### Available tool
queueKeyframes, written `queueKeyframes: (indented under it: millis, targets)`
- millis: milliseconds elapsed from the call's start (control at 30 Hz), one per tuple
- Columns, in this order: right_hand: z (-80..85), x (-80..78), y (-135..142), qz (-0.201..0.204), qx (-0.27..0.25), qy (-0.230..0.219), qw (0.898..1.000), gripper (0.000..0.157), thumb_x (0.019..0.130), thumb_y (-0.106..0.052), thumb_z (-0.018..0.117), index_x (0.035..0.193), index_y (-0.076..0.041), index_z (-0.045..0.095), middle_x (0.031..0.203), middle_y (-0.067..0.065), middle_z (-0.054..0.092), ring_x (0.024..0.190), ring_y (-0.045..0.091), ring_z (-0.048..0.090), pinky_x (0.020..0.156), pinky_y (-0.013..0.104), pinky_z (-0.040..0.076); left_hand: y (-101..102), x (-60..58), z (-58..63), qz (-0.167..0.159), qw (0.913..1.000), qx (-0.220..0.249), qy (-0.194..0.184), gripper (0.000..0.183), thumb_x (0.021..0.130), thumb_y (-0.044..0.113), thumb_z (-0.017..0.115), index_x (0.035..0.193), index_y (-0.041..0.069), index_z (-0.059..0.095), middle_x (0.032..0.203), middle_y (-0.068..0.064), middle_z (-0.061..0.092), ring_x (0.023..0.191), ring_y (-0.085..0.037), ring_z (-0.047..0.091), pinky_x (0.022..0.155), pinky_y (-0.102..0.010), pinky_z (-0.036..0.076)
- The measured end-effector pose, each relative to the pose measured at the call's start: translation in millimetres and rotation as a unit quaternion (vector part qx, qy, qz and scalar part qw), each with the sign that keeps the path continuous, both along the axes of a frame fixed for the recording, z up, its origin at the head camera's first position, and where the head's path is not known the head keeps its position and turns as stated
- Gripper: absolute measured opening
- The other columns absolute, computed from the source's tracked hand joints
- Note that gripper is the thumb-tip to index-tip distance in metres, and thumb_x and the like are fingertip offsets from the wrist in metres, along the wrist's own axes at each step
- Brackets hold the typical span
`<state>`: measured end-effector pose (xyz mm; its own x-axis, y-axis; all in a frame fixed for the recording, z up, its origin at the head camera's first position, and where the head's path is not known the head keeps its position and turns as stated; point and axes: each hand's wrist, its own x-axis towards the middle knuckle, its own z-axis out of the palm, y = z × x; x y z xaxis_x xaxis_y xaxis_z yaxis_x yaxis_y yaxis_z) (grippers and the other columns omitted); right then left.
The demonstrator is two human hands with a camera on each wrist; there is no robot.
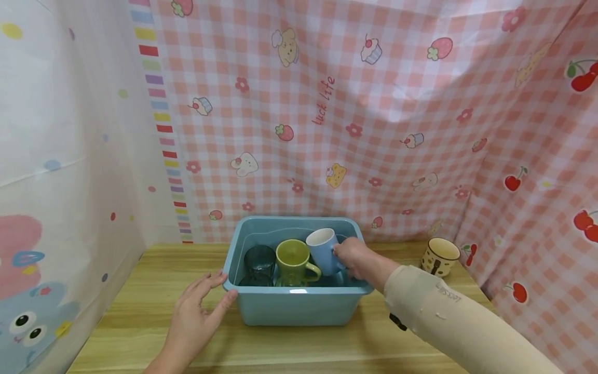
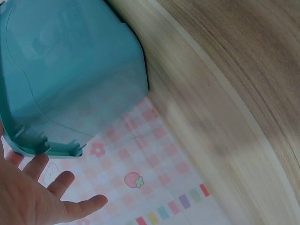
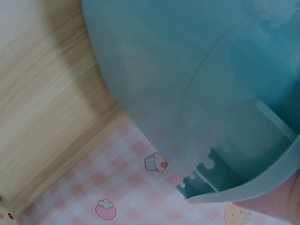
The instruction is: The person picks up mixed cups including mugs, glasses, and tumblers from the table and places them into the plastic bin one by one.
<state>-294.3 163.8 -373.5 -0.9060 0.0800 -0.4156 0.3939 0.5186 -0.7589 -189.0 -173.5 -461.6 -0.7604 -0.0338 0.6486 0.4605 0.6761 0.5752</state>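
Note:
A blue plastic tub (image 1: pixel 299 309) stands on the wooden table. Inside it, on the left, is a dark glass cup (image 1: pixel 259 259), with a yellow-green mug (image 1: pixel 292 259) beside it, its handle facing right. My right hand (image 1: pixel 355 257) reaches over the tub's right side and grips the handle of a light blue mug (image 1: pixel 322 249), which leans to the left with its white inside showing. Fingers spread, my left hand (image 1: pixel 198 314) touches the tub's left rim; in the left wrist view the fingertips (image 2: pixel 65 177) lie at the rim's underside.
A cream mug (image 1: pixel 440 257) with dark spots stands on the table (image 1: pixel 187 257) to the right, beyond my right forearm. Behind the tub hangs a pink checked cloth (image 1: pixel 299 171), and a white printed cloth (image 1: pixel 84 130) hangs at the left.

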Motion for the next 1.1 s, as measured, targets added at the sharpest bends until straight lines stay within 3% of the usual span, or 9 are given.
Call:
queueKeyframes:
  millis: [133, 300, 433, 533, 733, 1100]
  targets:
    - [-4.2, 2.4, -0.3, 0.009, 0.022, -0.003, 1.0, 0.048, 0.115, -0.017, 0.045, 0.151, 0.014, 0.043, 0.139, 0.027, 0.055, 0.124, 0.041, 0.053, 0.119, 0.069, 0.043, 0.7, 0.8, -0.1, 0.0, 1.0, 0.001, 0.005, 0.039, 0.087, 0.018, 0.09, 0.121, 0.006, 0.078, 0.131, -0.014, 0.077, 0.122, -0.05, 0.069, 0.098, -0.073, 0.056]
    - [-8.6, 3.4, 0.4, 0.017, 0.037, -0.002, 0.999, 0.044, 0.114, -0.015, 0.045, 0.147, 0.014, 0.046, 0.129, 0.024, 0.056, 0.119, 0.04, 0.054, 0.117, 0.066, 0.046, 1.0, 0.8, -1.0, 0.0, 1.0, 0.002, 0.005, 0.039, 0.086, 0.018, 0.09, 0.121, 0.005, 0.078, 0.132, -0.014, 0.077, 0.123, -0.05, 0.069, 0.098, -0.074, 0.055]
    - [-11.9, 3.7, 0.6, 0.02, 0.047, -0.003, 0.999, 0.038, 0.113, -0.014, 0.046, 0.14, 0.012, 0.052, 0.119, 0.022, 0.056, 0.112, 0.038, 0.056, 0.103, 0.055, 0.054, 2.1, 0.9, -0.3, -0.002, 0.9999, 0.002, 0.014, 0.038, 0.086, 0.017, 0.091, 0.121, 0.006, 0.079, 0.131, -0.014, 0.078, 0.122, -0.05, 0.07, 0.097, -0.073, 0.055]
    - [-15.0, 4.2, -0.4, 0.02, 0.052, -0.004, 0.998, 0.034, 0.113, -0.013, 0.046, 0.135, 0.011, 0.054, 0.113, 0.02, 0.056, 0.106, 0.036, 0.056, 0.089, 0.047, 0.052, 2.6, 1.4, 0.6, -0.006, 0.9997, 0.005, 0.022, 0.038, 0.085, 0.015, 0.091, 0.12, 0.007, 0.079, 0.13, -0.012, 0.078, 0.121, -0.05, 0.07, 0.096, -0.073, 0.056]
    - [-17.5, 4.6, -2.1, 0.022, 0.047, -0.006, 0.999, 0.033, 0.112, -0.011, 0.047, 0.136, 0.012, 0.053, 0.114, 0.019, 0.056, 0.105, 0.035, 0.056, 0.088, 0.046, 0.052, 2.6, 0.8, 1.1, -0.009, 0.9995, 0.009, 0.029, 0.039, 0.085, 0.014, 0.091, 0.121, 0.008, 0.079, 0.13, -0.013, 0.078, 0.121, -0.052, 0.07, 0.096, -0.074, 0.055]
    - [-19.6, 4.3, -2.6, 0.072, 0.084, -0.004, 0.994, 0.027, 0.104, -0.001, 0.049, 0.127, 0.012, 0.058, 0.105, 0.016, 0.059, 0.097, 0.032, 0.059, 0.079, 0.038, 0.052, 3.2, 1.4, 1.8, -0.008, 0.9995, 0.012, 0.027, 0.039, 0.085, 0.013, 0.091, 0.121, 0.007, 0.079, 0.131, -0.012, 0.078, 0.121, -0.052, 0.07, 0.096, -0.074, 0.055]
